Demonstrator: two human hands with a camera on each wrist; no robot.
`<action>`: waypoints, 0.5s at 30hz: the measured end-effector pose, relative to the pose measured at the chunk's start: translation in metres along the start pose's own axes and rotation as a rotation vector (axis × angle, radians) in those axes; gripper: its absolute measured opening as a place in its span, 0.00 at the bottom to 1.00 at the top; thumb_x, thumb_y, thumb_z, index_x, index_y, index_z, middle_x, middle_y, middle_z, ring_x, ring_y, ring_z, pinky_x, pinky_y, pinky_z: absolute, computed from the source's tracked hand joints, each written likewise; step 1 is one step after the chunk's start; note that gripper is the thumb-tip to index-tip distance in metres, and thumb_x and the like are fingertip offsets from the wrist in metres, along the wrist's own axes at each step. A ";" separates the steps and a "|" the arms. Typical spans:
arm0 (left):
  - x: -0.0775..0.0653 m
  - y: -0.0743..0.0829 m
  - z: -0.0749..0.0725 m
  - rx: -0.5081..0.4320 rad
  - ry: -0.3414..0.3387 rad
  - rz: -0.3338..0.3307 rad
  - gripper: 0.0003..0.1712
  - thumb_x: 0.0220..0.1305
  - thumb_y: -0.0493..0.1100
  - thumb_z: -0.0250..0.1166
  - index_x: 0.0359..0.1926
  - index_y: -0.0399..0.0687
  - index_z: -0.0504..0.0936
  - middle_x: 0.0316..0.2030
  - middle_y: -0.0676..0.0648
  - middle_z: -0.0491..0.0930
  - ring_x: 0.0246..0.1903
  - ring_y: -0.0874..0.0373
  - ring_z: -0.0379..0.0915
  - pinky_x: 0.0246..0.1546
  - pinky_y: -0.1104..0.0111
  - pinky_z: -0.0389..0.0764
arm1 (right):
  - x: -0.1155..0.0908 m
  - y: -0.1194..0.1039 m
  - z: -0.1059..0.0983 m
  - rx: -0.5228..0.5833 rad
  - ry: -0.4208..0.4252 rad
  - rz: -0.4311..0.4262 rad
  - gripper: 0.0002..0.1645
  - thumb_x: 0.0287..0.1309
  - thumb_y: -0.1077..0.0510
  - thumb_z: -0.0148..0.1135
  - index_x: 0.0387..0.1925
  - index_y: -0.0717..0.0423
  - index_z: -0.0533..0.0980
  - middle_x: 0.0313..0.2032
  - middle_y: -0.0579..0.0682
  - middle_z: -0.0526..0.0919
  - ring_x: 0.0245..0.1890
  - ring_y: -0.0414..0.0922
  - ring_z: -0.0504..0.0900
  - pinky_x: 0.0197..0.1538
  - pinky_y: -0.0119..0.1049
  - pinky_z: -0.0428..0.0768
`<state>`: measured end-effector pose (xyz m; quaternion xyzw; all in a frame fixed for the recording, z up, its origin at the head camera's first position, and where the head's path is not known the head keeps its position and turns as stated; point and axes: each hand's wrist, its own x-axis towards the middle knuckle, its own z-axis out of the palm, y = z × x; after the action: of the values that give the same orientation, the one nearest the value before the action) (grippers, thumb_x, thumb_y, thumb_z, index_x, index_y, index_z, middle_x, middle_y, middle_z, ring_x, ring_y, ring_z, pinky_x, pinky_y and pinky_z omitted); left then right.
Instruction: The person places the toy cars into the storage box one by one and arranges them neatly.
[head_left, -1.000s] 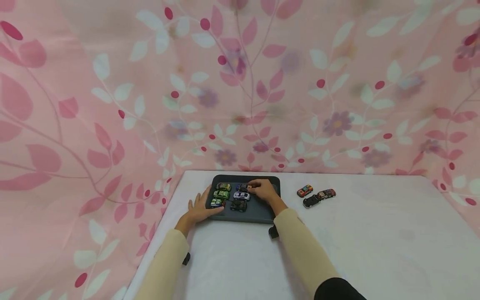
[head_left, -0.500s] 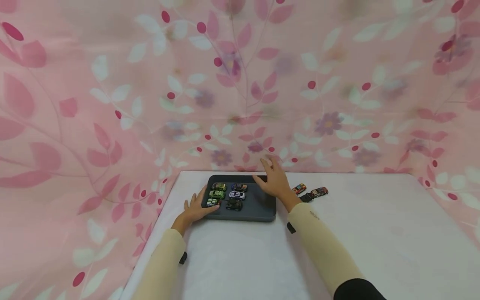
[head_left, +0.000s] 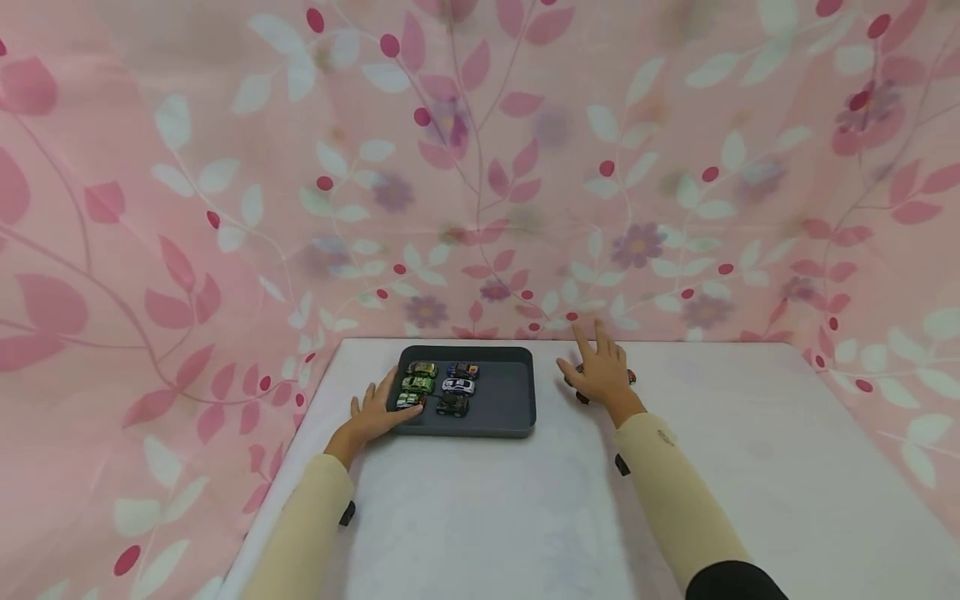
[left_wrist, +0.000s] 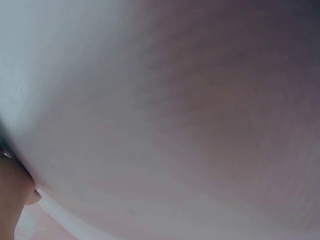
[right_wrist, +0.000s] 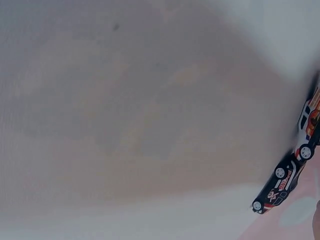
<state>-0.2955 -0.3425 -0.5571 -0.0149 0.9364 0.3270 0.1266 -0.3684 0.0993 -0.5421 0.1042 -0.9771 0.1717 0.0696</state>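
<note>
My left hand (head_left: pixel 370 417) rests on the left edge of a dark grey tray (head_left: pixel 501 408), its thumb along the front near a green-and-white toy car (head_left: pixel 409 401). Two short columns of toy cars stand in the tray: a yellow-green one (head_left: pixel 422 369), a green one (head_left: pixel 417 384), a blue-and-orange one (head_left: pixel 462 370), a white one (head_left: pixel 458 386) and a black one (head_left: pixel 452 406). Right of the tray, my right hand (head_left: pixel 602 375) spreads its fingers over more toy cars, mostly hidden under it. The right wrist view shows a black car (right_wrist: pixel 277 186) touching a white-and-orange one (right_wrist: pixel 311 117).
A white cloth covers the table (head_left: pixel 495 517). Behind it hangs a pink floral curtain (head_left: pixel 480 192), close to the table's back edge. The tray's right half is bare.
My right hand has let go of the blue-and-orange toy car in the tray and moved right, over the cars on the table. My left hand stays at the tray's edge.
</note>
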 end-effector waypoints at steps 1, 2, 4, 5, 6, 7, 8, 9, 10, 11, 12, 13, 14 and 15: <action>0.001 0.000 0.000 0.004 0.003 -0.003 0.63 0.56 0.73 0.63 0.79 0.66 0.33 0.79 0.40 0.38 0.77 0.36 0.25 0.70 0.37 0.22 | -0.001 0.002 0.001 0.002 -0.001 0.005 0.51 0.63 0.27 0.46 0.79 0.41 0.44 0.78 0.60 0.33 0.73 0.67 0.49 0.70 0.69 0.48; 0.001 0.000 0.001 0.005 0.005 -0.004 0.63 0.56 0.73 0.63 0.79 0.66 0.33 0.79 0.40 0.38 0.77 0.36 0.25 0.70 0.37 0.22 | -0.001 0.003 0.001 -0.001 -0.005 0.008 0.51 0.62 0.27 0.46 0.79 0.41 0.44 0.78 0.60 0.32 0.73 0.67 0.49 0.70 0.68 0.48; 0.002 0.000 0.002 0.007 0.011 -0.005 0.63 0.55 0.73 0.64 0.79 0.66 0.34 0.79 0.40 0.39 0.77 0.36 0.25 0.70 0.37 0.23 | -0.003 0.007 0.003 -0.012 -0.023 0.000 0.53 0.61 0.26 0.48 0.79 0.41 0.44 0.78 0.61 0.32 0.72 0.68 0.51 0.70 0.68 0.48; 0.002 0.000 0.002 0.007 0.012 -0.006 0.63 0.55 0.73 0.64 0.79 0.66 0.34 0.79 0.40 0.39 0.77 0.36 0.26 0.70 0.37 0.23 | -0.004 0.009 0.003 -0.025 -0.034 -0.007 0.54 0.60 0.25 0.49 0.79 0.41 0.44 0.78 0.61 0.32 0.72 0.69 0.51 0.70 0.69 0.48; 0.002 0.000 0.003 0.005 0.013 -0.002 0.63 0.55 0.73 0.64 0.79 0.66 0.34 0.79 0.40 0.39 0.77 0.36 0.26 0.70 0.37 0.23 | -0.005 0.011 0.003 -0.037 -0.043 -0.012 0.54 0.59 0.25 0.50 0.79 0.42 0.45 0.78 0.61 0.32 0.71 0.69 0.52 0.70 0.69 0.48; 0.002 0.000 0.003 0.001 0.012 -0.001 0.63 0.55 0.73 0.64 0.79 0.66 0.34 0.79 0.40 0.39 0.77 0.36 0.26 0.70 0.37 0.23 | -0.006 0.013 0.003 -0.047 -0.051 -0.016 0.55 0.59 0.25 0.50 0.79 0.42 0.45 0.78 0.62 0.32 0.71 0.70 0.53 0.70 0.69 0.48; 0.002 0.001 0.004 -0.002 0.012 0.001 0.64 0.55 0.73 0.64 0.79 0.66 0.34 0.79 0.40 0.39 0.77 0.36 0.26 0.70 0.37 0.23 | -0.007 0.015 0.003 -0.056 -0.057 -0.018 0.55 0.59 0.25 0.51 0.78 0.43 0.46 0.77 0.62 0.32 0.71 0.70 0.53 0.70 0.69 0.48; 0.002 0.001 0.004 0.000 0.013 0.001 0.64 0.55 0.74 0.64 0.79 0.66 0.34 0.79 0.40 0.39 0.77 0.36 0.26 0.71 0.37 0.23 | -0.008 0.017 0.003 -0.063 -0.062 -0.019 0.55 0.59 0.25 0.51 0.78 0.44 0.47 0.77 0.63 0.33 0.71 0.70 0.53 0.70 0.69 0.48; 0.001 0.001 0.004 -0.008 0.012 0.005 0.64 0.55 0.74 0.64 0.79 0.66 0.34 0.79 0.40 0.38 0.77 0.35 0.26 0.70 0.37 0.23 | -0.009 0.019 0.002 -0.069 -0.064 -0.013 0.54 0.59 0.25 0.51 0.78 0.44 0.47 0.77 0.63 0.33 0.71 0.70 0.53 0.70 0.69 0.49; 0.002 0.001 0.005 -0.003 0.011 0.004 0.64 0.55 0.74 0.63 0.79 0.66 0.33 0.79 0.40 0.38 0.77 0.36 0.26 0.70 0.37 0.23 | -0.009 0.021 0.001 -0.070 -0.060 -0.007 0.54 0.60 0.25 0.51 0.78 0.45 0.48 0.77 0.64 0.34 0.71 0.70 0.54 0.69 0.69 0.49; 0.002 0.001 0.005 -0.003 0.011 0.006 0.63 0.55 0.74 0.62 0.79 0.66 0.33 0.79 0.40 0.38 0.77 0.36 0.26 0.70 0.37 0.22 | -0.010 0.024 0.001 -0.070 -0.058 0.001 0.54 0.60 0.25 0.50 0.78 0.46 0.48 0.77 0.64 0.34 0.71 0.70 0.53 0.69 0.69 0.50; 0.002 0.000 0.005 -0.003 0.013 0.007 0.63 0.55 0.75 0.62 0.79 0.67 0.33 0.79 0.40 0.38 0.77 0.36 0.25 0.70 0.38 0.22 | -0.011 0.026 0.000 -0.072 -0.056 0.008 0.54 0.60 0.25 0.50 0.78 0.47 0.48 0.77 0.65 0.35 0.71 0.70 0.53 0.68 0.69 0.51; 0.003 -0.001 0.004 -0.001 0.015 0.010 0.63 0.56 0.75 0.61 0.79 0.67 0.32 0.79 0.40 0.38 0.77 0.36 0.25 0.70 0.38 0.21 | -0.012 0.028 -0.001 -0.074 -0.055 0.020 0.54 0.60 0.24 0.50 0.78 0.47 0.48 0.77 0.65 0.35 0.71 0.70 0.53 0.68 0.69 0.52; 0.003 -0.001 0.004 -0.006 0.017 0.014 0.63 0.56 0.75 0.61 0.79 0.67 0.32 0.79 0.39 0.38 0.77 0.36 0.25 0.69 0.37 0.21 | -0.013 0.030 -0.001 -0.070 -0.059 0.028 0.54 0.61 0.25 0.50 0.78 0.47 0.48 0.77 0.66 0.35 0.71 0.70 0.53 0.68 0.70 0.52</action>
<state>-0.2970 -0.3406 -0.5611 -0.0113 0.9364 0.3308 0.1164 -0.3622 0.1295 -0.5528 0.0931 -0.9855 0.1354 0.0418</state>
